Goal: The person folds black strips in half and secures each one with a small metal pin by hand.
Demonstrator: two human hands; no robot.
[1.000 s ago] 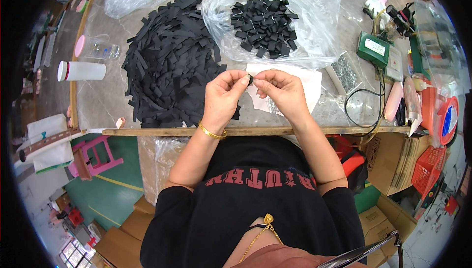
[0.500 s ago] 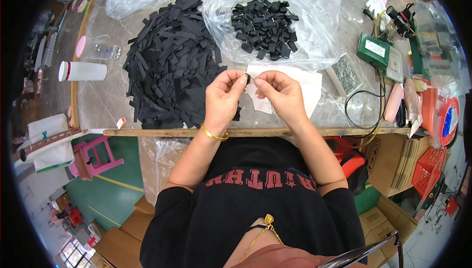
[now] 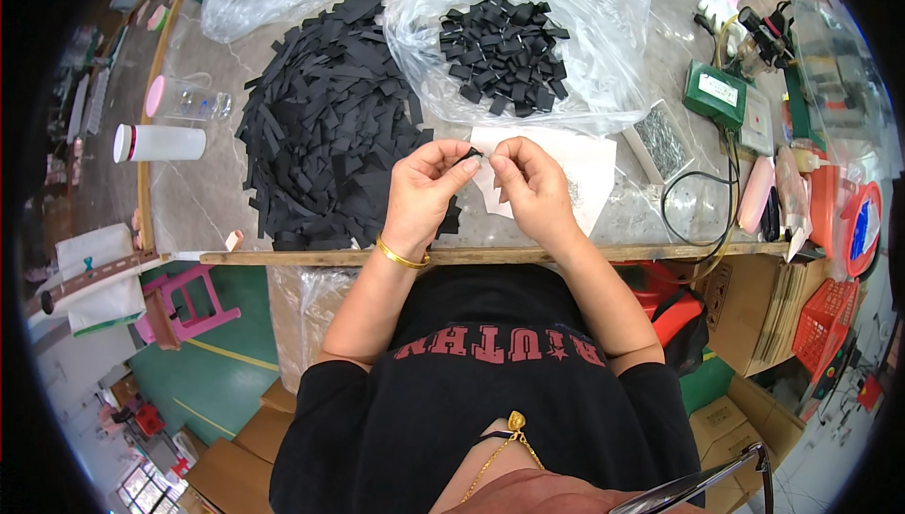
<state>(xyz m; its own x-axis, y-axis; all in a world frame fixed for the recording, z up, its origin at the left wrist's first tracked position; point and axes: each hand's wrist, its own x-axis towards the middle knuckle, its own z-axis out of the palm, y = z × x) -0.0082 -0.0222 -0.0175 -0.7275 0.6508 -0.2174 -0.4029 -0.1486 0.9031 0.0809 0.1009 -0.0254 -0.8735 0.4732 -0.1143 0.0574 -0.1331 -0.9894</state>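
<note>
My left hand (image 3: 422, 189) pinches a small black fabric strip (image 3: 470, 154) between thumb and fingertips, above the near part of the table. Close beside it, the fingertips of my right hand (image 3: 539, 192) are pressed together at the strip's end; whatever they hold is too small to name. Under my right hand lies a white sheet (image 3: 596, 161) with tiny metal bits on it. Left of my hands spreads a large heap of flat black strips (image 3: 325, 118). Farther off, a smaller pile of folded black pieces (image 3: 504, 54) rests on a clear plastic bag (image 3: 603, 52).
An open white box (image 3: 662, 144) of small metal parts stands right of the sheet. Beyond it are a green box (image 3: 714, 97) and a black cable (image 3: 665, 201). A white bottle (image 3: 170, 143) and a clear jar (image 3: 193, 97) lie at left. The table's wooden edge (image 3: 490, 254) runs before me.
The black strip now sticks out farther from my left fingertips. My right hand has turned slightly, its fingers more curled, and stays close to the left.
</note>
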